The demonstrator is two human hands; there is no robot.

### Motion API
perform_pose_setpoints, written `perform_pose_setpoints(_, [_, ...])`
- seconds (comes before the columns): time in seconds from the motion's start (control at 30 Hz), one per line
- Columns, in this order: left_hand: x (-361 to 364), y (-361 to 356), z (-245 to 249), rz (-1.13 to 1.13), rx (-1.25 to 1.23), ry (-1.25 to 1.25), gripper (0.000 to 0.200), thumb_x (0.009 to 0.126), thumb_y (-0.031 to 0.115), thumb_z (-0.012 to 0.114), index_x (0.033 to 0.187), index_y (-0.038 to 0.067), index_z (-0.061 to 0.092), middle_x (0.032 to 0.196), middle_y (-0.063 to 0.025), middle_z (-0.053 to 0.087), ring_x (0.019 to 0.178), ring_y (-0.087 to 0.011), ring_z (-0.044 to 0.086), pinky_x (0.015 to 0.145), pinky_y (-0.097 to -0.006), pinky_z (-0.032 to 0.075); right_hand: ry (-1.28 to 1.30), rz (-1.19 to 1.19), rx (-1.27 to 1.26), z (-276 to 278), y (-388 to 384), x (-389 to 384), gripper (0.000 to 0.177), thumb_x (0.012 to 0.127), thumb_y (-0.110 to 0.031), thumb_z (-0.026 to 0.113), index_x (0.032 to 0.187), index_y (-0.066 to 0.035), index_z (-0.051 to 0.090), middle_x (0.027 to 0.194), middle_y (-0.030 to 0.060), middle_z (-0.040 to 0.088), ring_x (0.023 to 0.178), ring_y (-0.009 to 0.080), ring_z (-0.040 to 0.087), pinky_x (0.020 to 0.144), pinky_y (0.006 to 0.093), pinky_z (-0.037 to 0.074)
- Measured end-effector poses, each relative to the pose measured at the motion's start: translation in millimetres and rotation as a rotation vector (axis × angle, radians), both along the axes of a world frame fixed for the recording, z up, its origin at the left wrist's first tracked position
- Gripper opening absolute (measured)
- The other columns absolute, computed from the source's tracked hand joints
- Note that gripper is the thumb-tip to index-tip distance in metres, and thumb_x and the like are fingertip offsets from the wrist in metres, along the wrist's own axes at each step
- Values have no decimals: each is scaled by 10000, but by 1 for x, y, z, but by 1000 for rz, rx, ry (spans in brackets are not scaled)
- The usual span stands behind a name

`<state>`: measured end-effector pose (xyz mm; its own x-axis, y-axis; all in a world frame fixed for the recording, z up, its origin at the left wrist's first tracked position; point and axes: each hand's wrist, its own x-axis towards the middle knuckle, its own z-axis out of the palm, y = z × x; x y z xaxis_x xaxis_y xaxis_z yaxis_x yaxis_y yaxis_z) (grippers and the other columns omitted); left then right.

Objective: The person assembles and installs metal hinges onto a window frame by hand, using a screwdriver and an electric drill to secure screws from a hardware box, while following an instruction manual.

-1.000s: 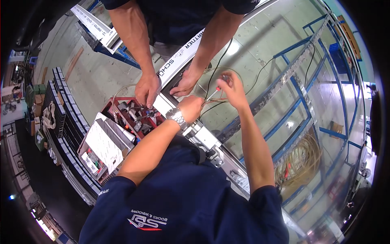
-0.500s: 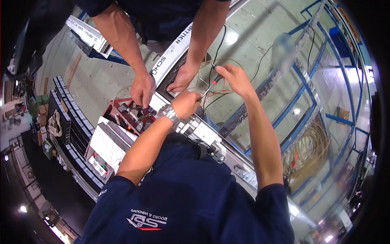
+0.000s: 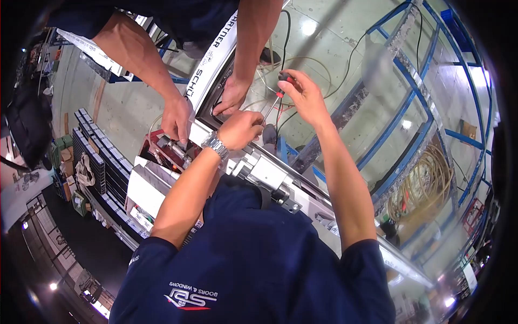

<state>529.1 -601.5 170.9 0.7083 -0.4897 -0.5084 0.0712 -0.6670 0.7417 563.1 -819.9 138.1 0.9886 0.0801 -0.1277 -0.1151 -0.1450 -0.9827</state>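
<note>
1. The screwdriver [image 3: 276, 97], with a red and black handle, is slanting down toward the corner of the metal frame [image 3: 208, 70], just above the frame's inner edge.
2. The right hand [image 3: 303, 97] is closing its grip around the screwdriver's handle, inside the frame's opening.
3. The left hand [image 3: 242, 128] is resting on the frame corner by the screwdriver's tip. Its grip is curled tight, and whatever is inside it is hidden. A metal watch [image 3: 215, 144] is sitting on its wrist.
4. A co-worker is standing across the frame. One co-worker hand [image 3: 231, 97] is pressing on the frame's inner edge, just beside the left hand.
5. The other co-worker hand [image 3: 175, 120] is hanging outside the frame, over a red tray [image 3: 152, 147] of small parts.
6. A black cable [image 3: 284, 38] is running down inside the frame's opening toward the screwdriver.
7. A blue rack [image 3: 402, 121] is showing beyond the frame, on the right hand's side, with a coil of pale cable [image 3: 426, 183] lying by it.
</note>
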Motion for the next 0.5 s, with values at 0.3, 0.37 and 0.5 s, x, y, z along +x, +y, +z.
perform_pose_setpoints(0.3, [-4,5,-11,-49,186,-110,174,851,149,599,782,-10,619,741,-174,676,770,-365,671,716,-452,498,62,34,20,-18,2,-3,413,953,-323,671,1230,-17,656,1121,79,651,1006,163,631,907,292,481])
perform_pose_setpoints(0.37, [-3,4,-7,-79,224,-140,163,842,143,605,798,-12,625,760,-198,674,796,-402,666,740,-475,501,78,10,22,-21,3,-1,408,955,-333,662,1210,-15,670,1084,80,671,972,161,631,886,291,483])
perform_pose_setpoints(0.5, [-7,-4,-8,-89,309,-214,177,832,141,627,857,-34,632,793,-260,663,842,-438,662,772,-515,507,166,73,-74,-6,-4,14,464,925,-405,679,1143,3,698,958,98,719,883,164,637,824,299,492])
